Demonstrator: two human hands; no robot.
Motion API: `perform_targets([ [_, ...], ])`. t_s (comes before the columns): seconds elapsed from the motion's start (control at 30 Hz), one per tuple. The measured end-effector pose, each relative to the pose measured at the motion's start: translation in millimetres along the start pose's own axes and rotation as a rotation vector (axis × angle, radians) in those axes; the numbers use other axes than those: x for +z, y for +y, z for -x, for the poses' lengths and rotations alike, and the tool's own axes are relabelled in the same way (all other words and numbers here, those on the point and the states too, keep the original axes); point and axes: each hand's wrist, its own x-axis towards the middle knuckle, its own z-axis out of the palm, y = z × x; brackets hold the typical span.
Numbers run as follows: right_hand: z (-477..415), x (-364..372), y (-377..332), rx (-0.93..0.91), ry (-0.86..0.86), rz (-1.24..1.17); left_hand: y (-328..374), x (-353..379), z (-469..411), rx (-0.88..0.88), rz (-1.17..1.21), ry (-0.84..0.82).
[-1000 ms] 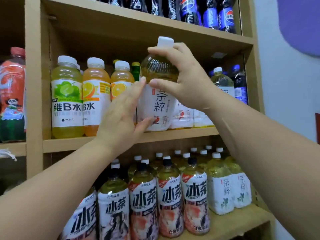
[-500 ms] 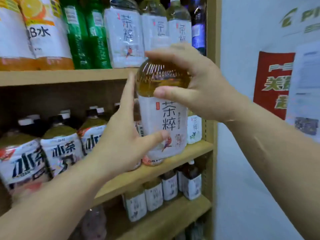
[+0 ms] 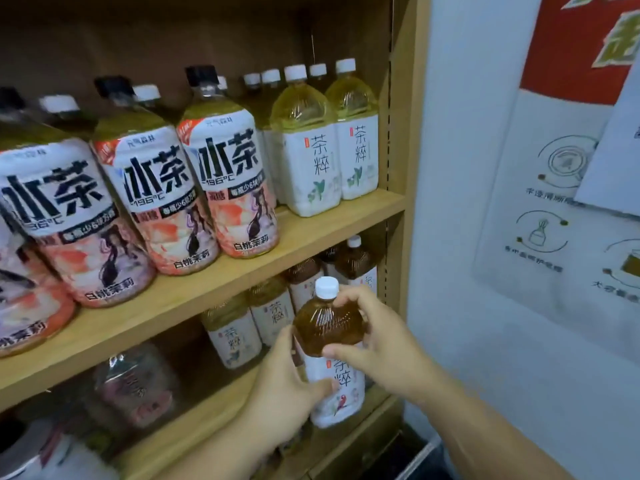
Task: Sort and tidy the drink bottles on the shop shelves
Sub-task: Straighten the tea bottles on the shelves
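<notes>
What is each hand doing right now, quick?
The left hand holds the tea bottle low down, thumb across its label.
The right hand grips the same bottle at its brown shoulder.

- I get even, bright light on the wall (image 3: 467, 168); shelf (image 3: 207, 289) recesses sit in shadow.
- Left bottles (image 3: 62, 220) bow and smear; my lower-left corner is blurred.

The white-capped plastic tea bottle (image 3: 329, 327) is held under the light wooden shelf board (image 3: 322, 230), before smaller white-labelled tea bottles (image 3: 235, 344); pink-labelled large bottles (image 3: 235, 188) are stood on that board.
</notes>
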Motion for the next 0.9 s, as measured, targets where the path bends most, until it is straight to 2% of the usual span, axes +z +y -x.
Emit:
perform_targets([
  [0.23, -7, 51, 103, 0.246, 0.223, -0.148, -55, 24, -63, -0.102, -0.017, 0.131],
  [0.33, -13, 68, 130, 0.363, 0.231, -0.206, -72, 32, -90, -0.136, -0.03, 0.172],
  [0.43, -24, 75, 145, 0.43, 0.237, -0.19, -80, 38, -110, -0.19, -0.07, 0.17],
  [0.63, -53, 79, 158, 0.534, 0.39, -0.152, -73, 51, -130, -0.21, -0.06, 0.114],
  [0.8, -68, 79, 166, 0.567, 0.451, -0.209, -65, 50, -142, -0.21, -0.283, 0.101],
  [0.9, -78, 77, 170, 0.604, 0.498, -0.254, -68, 53, -145, -0.239, -0.163, 0.147],
])
